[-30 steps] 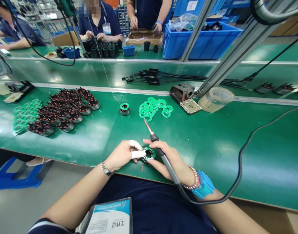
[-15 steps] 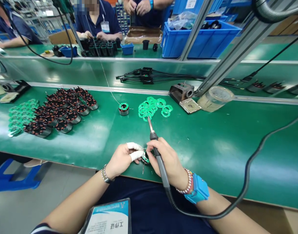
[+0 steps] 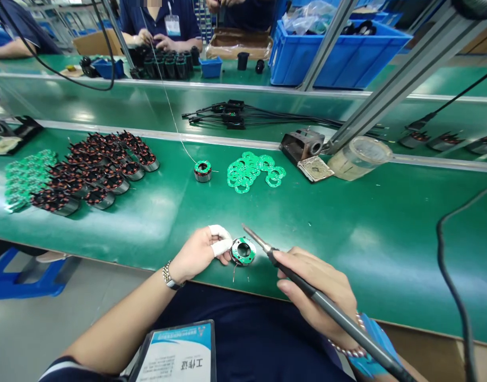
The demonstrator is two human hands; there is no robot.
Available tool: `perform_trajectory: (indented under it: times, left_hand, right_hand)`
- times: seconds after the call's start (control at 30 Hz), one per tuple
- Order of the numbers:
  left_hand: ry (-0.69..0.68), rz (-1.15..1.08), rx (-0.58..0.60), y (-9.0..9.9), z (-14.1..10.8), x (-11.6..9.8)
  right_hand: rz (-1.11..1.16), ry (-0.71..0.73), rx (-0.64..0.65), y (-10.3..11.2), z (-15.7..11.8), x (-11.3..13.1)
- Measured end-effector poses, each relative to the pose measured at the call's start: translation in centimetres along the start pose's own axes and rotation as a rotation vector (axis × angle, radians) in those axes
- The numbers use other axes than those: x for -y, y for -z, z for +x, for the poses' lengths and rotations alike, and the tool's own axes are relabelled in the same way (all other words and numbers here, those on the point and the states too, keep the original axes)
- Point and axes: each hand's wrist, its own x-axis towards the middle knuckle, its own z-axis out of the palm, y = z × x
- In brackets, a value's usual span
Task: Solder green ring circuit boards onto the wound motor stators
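My left hand [image 3: 201,252], with white covers on the thumb and a finger, pinches the left side of a motor stator [image 3: 243,251] near the bench's front edge. A green ring-shaped circuit board lies on top of that stator, and a thin wire sticks out below it. My right hand [image 3: 317,289] is closed around the dark handle of a soldering iron [image 3: 283,260]. The iron's tip points up and left, just above the stator's upper edge and apart from it. Farther back stands another stator [image 3: 202,172] with a green ring board, a thin solder wire [image 3: 170,106] reaching down to it.
Loose green ring boards [image 3: 247,170] lie mid-bench. At left are many wound stators [image 3: 100,167] and a stack of green boards [image 3: 28,178]. An iron holder [image 3: 303,144] and a cloudy plastic tub [image 3: 361,158] stand back right. The iron's cable [image 3: 450,270] hangs at right. Co-workers sit opposite.
My right hand has moved right and down from the stator, and the soldering iron has swung from upright to slanting left. The stator now shows fully, still in my left hand.
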Motion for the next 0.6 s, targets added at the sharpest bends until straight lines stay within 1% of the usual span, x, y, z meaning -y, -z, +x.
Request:
perform_trajectory:
  times: [0.07, 0.2, 0.3, 0.47, 0.6]
  left_hand:
    - [0.001, 0.004, 0.000, -0.03, 0.00, -0.04]
    - [0.000, 0.009, -0.002, -0.03, -0.01, -0.14]
    - [0.001, 0.008, -0.001, -0.01, -0.01, -0.14]
    - [0.001, 0.016, 0.006, 0.04, 0.00, -0.02]
    - [-0.003, 0.024, 0.006, 0.07, 0.02, -0.01]
  right_hand:
    - [0.032, -0.006, -0.002, 0.22, 0.04, -0.04]
    - [0.086, -0.114, 0.020, 0.11, 0.32, -0.07]
    - [0.086, -0.158, 0.027, -0.01, 0.47, -0.03]
    - [0.081, -0.154, 0.056, 0.01, 0.53, -0.03]
    - [0.087, -0.139, 0.052, 0.02, 0.64, 0.05]
